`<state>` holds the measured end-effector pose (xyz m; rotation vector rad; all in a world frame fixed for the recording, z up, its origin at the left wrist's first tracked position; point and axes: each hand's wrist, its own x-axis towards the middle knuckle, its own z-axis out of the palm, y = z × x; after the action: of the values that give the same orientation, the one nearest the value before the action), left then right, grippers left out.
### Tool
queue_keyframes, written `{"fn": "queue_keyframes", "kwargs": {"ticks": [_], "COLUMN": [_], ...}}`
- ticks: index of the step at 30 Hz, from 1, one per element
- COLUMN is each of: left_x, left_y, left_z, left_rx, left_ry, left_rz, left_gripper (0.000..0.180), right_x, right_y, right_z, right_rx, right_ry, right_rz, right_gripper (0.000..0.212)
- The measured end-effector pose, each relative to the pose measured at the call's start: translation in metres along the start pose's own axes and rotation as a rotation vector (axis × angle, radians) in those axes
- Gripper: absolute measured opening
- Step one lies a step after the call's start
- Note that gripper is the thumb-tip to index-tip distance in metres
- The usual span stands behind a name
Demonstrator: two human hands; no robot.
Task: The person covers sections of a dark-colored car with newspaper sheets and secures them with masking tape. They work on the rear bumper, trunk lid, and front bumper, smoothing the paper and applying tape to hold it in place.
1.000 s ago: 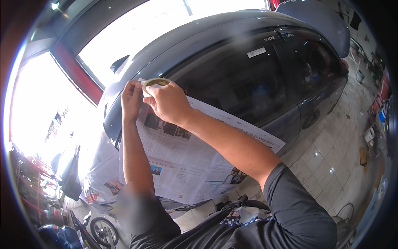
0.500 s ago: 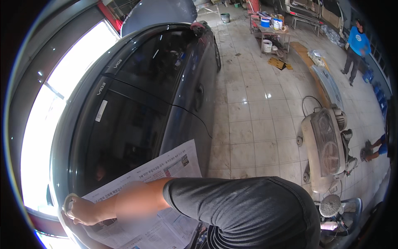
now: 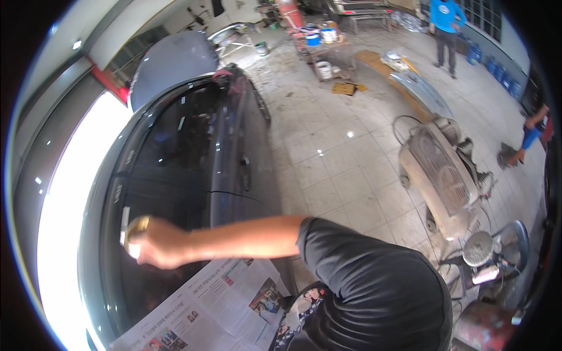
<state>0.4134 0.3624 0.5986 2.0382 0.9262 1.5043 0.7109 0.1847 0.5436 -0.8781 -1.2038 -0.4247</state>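
Note:
My right hand (image 3: pixel 161 244), blurred by motion, is closed around a roll of tape (image 3: pixel 138 225) with a yellowish edge. The bare forearm stretches leftward across the picture, over the dark side window (image 3: pixel 167 193) of a dark grey car (image 3: pixel 243 131). Below the arm, a sheet of newspaper (image 3: pixel 219 298) with printed text and photos lies along the lower part of the car's side. Whether tape holds its edge I cannot tell. My left hand does not show.
A beige wheeled air compressor (image 3: pixel 439 169) stands on the tiled floor at the right. Beyond it lies a silver-blue car panel (image 3: pixel 421 90). A cart (image 3: pixel 331 55) carries several paint cans. One person in a blue shirt (image 3: pixel 446 16) stands far right; another person's leg (image 3: pixel 521 153) shows nearer.
My right hand has moved up and right with the tape roll, away from the newspaper's far-left corner to over the window. The view has shifted, and the newspaper sits lower in the picture.

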Motion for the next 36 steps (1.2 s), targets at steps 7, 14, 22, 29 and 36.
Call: {"fn": "queue_keyframes", "kwargs": {"ticks": [7, 14, 22, 29, 36], "left_x": [-0.022, -0.036, -0.026, -0.01, -0.001], "left_y": [0.044, 0.072, 0.051, 0.011, -0.036], "left_z": [0.087, 0.134, 0.114, 0.052, -0.039], "left_rx": [-0.04, -0.12, -0.166, -0.152, -0.153], "left_ry": [-0.148, -0.237, -0.243, -0.19, -0.1], "left_rz": [0.067, 0.105, 0.074, 0.013, -0.096], "left_gripper": [0.041, 0.038, 0.034, 0.031, 0.028], "right_x": [-0.006, -0.119, -0.146, -0.081, -0.035], "right_y": [-0.011, -0.051, -0.053, -0.06, -0.081], "right_z": [-0.285, -0.253, -0.143, 0.032, 0.195], "right_rx": [-0.611, -0.843, -0.241, 0.028, 0.098], "right_ry": [0.525, 0.356, -0.018, -0.362, -0.617], "right_rz": [0.228, 0.384, 0.582, 0.056, 0.008], "right_gripper": [0.033, 0.022, 0.025, 0.01, 0.01]}}
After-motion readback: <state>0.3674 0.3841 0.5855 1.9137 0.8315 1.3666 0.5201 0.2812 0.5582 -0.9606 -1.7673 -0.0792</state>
